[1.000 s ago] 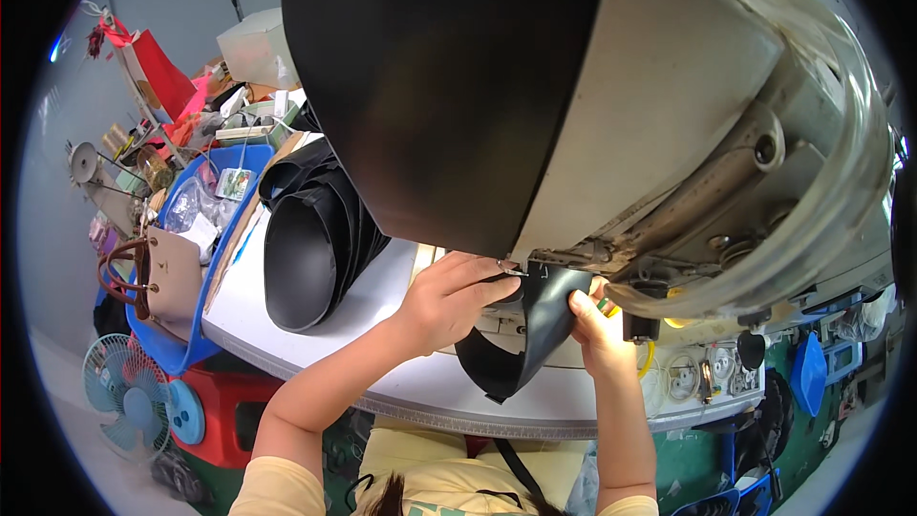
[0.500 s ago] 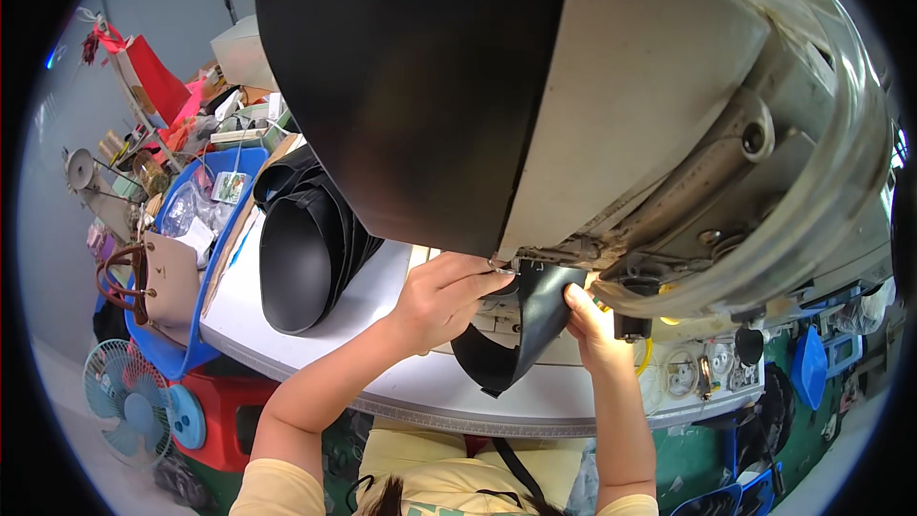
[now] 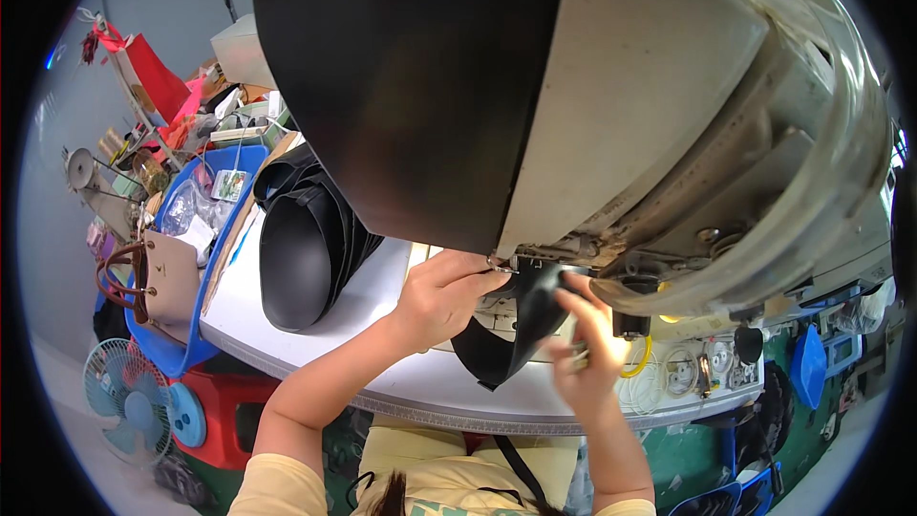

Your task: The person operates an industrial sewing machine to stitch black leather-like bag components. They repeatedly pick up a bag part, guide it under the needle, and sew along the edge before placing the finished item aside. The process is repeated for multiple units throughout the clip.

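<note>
A black, smooth curved piece of leather-like sheet (image 3: 501, 349) hangs in a loop below the head of a sewing machine (image 3: 630, 105). My left hand (image 3: 439, 298) is closed, its fingertips pinching at the piece's upper left edge beside the small metal parts under the machine. My right hand (image 3: 587, 349) is just right of the loop, blurred by motion, its fingers curled. A small greyish thing shows in its palm, too smeared to name. The machine hides the upper end of the piece.
A stack of similar curled black pieces (image 3: 301, 258) stands on the white table (image 3: 239, 315) at left. Beyond are a blue tub (image 3: 191, 354), a beige handbag (image 3: 172, 282) and a fan (image 3: 129, 401). Clear spools (image 3: 683, 373) lie at right. A large black panel (image 3: 401, 86) overhangs the table.
My right hand has let go of the black piece's right side and come down and towards me, fingers curling. My left hand stays in place.
</note>
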Available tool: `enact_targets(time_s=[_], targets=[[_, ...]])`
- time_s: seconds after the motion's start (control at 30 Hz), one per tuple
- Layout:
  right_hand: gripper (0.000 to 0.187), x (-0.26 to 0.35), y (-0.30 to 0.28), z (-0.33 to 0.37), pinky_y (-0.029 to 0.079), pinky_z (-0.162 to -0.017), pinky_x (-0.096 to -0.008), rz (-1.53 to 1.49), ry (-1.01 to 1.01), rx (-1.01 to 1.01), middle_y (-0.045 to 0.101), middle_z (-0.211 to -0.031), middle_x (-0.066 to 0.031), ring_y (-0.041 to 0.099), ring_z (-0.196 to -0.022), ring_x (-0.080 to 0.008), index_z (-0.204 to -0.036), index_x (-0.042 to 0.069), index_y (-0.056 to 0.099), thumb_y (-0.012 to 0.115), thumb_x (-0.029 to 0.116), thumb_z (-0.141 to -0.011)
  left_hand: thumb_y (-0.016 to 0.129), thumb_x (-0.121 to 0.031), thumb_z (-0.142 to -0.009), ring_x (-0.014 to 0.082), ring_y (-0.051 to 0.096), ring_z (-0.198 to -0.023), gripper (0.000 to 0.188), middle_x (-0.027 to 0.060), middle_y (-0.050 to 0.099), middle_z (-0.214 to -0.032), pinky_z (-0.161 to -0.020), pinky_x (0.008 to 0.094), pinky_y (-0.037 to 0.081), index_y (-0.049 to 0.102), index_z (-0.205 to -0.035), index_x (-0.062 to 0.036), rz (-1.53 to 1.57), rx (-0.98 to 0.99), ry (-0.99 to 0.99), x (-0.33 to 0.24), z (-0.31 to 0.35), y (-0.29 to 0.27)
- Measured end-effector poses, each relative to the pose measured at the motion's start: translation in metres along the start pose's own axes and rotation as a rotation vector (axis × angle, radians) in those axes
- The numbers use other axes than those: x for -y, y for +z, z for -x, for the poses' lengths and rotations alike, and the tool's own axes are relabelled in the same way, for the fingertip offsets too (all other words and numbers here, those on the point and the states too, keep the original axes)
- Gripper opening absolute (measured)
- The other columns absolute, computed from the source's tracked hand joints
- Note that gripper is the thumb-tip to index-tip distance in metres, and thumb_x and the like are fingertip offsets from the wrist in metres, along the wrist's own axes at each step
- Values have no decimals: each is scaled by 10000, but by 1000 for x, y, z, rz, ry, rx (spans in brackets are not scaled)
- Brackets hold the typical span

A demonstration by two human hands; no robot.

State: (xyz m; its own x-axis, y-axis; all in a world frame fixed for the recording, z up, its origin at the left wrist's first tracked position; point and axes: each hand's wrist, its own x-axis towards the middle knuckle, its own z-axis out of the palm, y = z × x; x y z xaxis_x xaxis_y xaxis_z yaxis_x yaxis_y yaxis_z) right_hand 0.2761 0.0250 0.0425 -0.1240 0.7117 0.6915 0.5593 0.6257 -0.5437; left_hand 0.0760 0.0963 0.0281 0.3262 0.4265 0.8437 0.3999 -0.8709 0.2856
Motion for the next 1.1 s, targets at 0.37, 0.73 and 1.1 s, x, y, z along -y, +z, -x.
enact_targets(time_s=[0.37, 0.73, 1.1], targets=[[429, 30, 20, -3, 540, -650, -319, 254, 6, 79, 570, -1227, -199, 666, -848, -305, -1088, -7, 593, 703, 18, -674, 674, 31, -656, 286, 645, -860, 189, 134, 664, -944, -720, 350, 532, 679, -841, -6, 57, 79, 67, 9, -13, -12], [400, 13, 7, -11, 546, -783, -337, 190, 25, 128, 593, -1204, -165, 644, -985, -322, -1103, 24, 617, 678, -10, -710, 676, 16, -637, 268, 629, -843, 194, 103, 654, -905, -703, 355, 520, 668, -830, -2, -104, 32, 91, 1, -14, -7], [601, 3, 7, -15, 514, -612, -316, 248, -62, 71, 621, -1015, -89, 621, -792, -250, -1172, 121, 624, 624, -88, -609, 680, 3, -630, 261, 628, -865, 197, 84, 661, -894, -726, 340, 525, 666, -826, -5, -245, -39, 188, -7, -17, -8]])
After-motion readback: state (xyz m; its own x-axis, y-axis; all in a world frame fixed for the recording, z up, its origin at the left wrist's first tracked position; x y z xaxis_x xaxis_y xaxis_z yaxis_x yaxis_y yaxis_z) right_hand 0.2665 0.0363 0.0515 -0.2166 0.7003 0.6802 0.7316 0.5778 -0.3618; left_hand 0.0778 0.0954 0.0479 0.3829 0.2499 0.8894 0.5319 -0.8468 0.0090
